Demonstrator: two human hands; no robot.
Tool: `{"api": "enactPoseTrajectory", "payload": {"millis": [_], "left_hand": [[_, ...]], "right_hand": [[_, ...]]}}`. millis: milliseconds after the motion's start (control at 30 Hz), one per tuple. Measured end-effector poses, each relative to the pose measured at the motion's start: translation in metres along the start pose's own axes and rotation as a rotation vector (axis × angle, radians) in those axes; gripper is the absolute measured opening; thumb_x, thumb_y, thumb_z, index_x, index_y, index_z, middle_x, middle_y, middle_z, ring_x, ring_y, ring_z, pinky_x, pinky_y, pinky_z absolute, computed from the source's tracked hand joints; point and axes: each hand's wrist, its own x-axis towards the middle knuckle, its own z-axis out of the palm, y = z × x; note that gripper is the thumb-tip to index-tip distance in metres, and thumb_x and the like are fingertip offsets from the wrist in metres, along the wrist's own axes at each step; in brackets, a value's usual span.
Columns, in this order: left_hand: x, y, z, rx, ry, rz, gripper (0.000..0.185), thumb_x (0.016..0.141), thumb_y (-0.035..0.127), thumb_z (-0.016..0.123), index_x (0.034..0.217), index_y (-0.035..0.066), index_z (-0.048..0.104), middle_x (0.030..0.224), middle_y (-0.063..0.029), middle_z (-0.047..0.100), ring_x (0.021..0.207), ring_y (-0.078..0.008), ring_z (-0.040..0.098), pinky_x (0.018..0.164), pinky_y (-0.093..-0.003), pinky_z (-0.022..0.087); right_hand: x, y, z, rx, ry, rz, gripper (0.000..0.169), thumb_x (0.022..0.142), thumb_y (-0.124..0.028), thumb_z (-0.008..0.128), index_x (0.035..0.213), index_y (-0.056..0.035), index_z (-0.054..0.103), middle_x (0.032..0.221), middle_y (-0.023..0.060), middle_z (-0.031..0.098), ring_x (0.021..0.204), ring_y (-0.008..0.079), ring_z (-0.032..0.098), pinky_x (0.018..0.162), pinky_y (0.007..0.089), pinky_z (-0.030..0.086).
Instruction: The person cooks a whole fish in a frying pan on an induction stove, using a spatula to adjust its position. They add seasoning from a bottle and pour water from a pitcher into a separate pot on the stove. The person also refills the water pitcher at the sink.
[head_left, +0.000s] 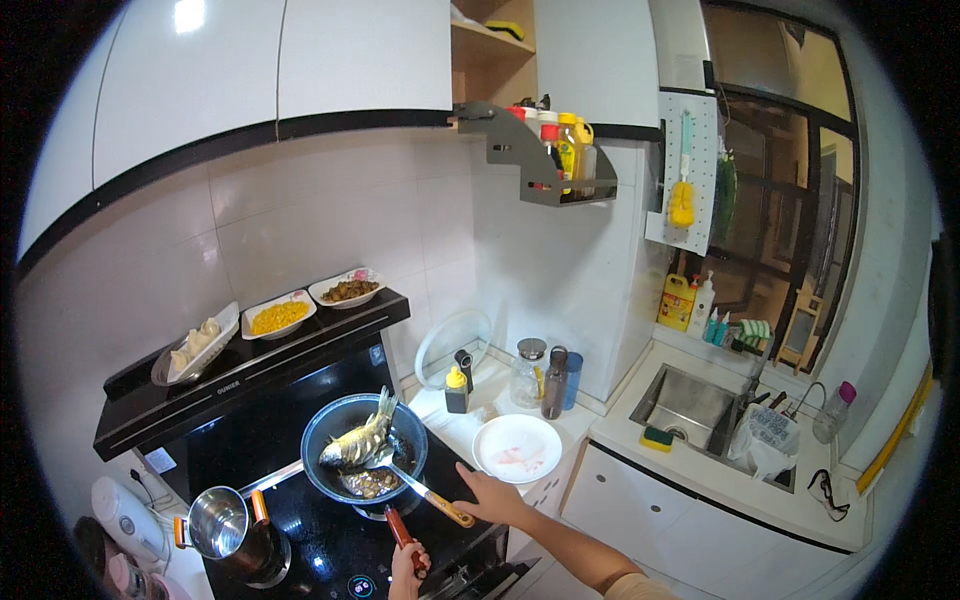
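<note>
My left hand is closed around the reddish-brown handle of a blue-rimmed frying pan on the black stovetop. A browned whole fish lies tilted in the pan, its tail rising over the far rim. The metal head of a spatula meets the fish's lower side, and its wooden handle crosses the near-right rim. At the handle's end is my right hand, index finger extended and thumb against or just above the wood; whether it grips cannot be seen. Dark sauce or oil is in the pan.
A steel pot with orange handles stands left of the pan. A white plate with pinkish residue sits to the right, near bottles and a glass jug. Dishes of food line the ledge behind. Overhead hangs a spice rack; a sink is at right.
</note>
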Motion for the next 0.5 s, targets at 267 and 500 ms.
{"api": "enactPoseTrajectory", "payload": {"millis": [267, 500], "left_hand": [[-0.025, 0.009, 0.014, 0.086, -0.057, 0.06, 0.005, 0.08, 0.017, 0.046, 0.077, 0.013, 0.047, 0.055, 0.0007, 0.045, 0.041, -0.0103, 0.047, 0.03, -0.0197, 0.033], [-0.027, 0.017, 0.028, 0.037, 0.016, 0.01, 0.004, 0.078, 0.015, 0.05, 0.075, 0.014, 0.047, 0.055, 0.0011, 0.046, 0.039, -0.0089, 0.046, 0.03, -0.0186, 0.034]], "right_hand": [[0.054, 0.023, -0.177, 0.19, 0.362, -0.042, 0.062, 0.077, -0.035, 0.064, 0.13, -0.0098, 0.042, 0.11, 0.0116, 0.057, 0.08, 0.0204, 0.057, 0.073, 0.0321, 0.047], [0.133, 0.024, -0.433, -0.061, 0.926, -0.265, 0.043, 0.079, -0.033, 0.058, 0.113, -0.0066, 0.057, 0.092, 0.0114, 0.064, 0.077, 0.0249, 0.061, 0.071, 0.0346, 0.047]]}}
